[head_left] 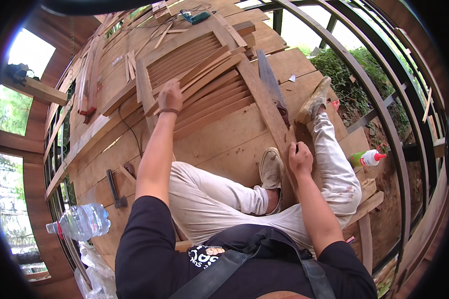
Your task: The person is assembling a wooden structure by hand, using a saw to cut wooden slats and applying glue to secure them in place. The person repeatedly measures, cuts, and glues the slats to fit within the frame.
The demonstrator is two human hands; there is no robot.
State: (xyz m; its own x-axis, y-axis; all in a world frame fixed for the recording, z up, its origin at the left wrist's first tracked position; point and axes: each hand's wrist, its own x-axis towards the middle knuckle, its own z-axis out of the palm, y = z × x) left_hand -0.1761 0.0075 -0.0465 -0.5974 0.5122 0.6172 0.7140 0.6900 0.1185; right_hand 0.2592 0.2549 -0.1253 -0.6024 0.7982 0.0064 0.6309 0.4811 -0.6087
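A wooden louvred frame (pixel 262 97) with several slanted slats lies before me, its long right side piece reaching down between my legs. Loose wooden slats (pixel 212 71) rest slantwise across it. My left hand (pixel 170 96) is closed around the lower left end of these slats; its fingertips are partly hidden. Farther down, my right hand (pixel 301 158) is closed on the frame's right side piece, fingers curled over its edge. Just beyond that side piece lies a handsaw (pixel 268 74), its handle toward me.
A hammer (pixel 115 190) and a clear plastic bottle (pixel 86 222) lie at left. To the right is a white-and-green glue bottle (pixel 366 158) with a red tip. A green power tool (pixel 195 18) and its cord lie at the far end. Metal railings (pixel 371 94) curve along the right edge.
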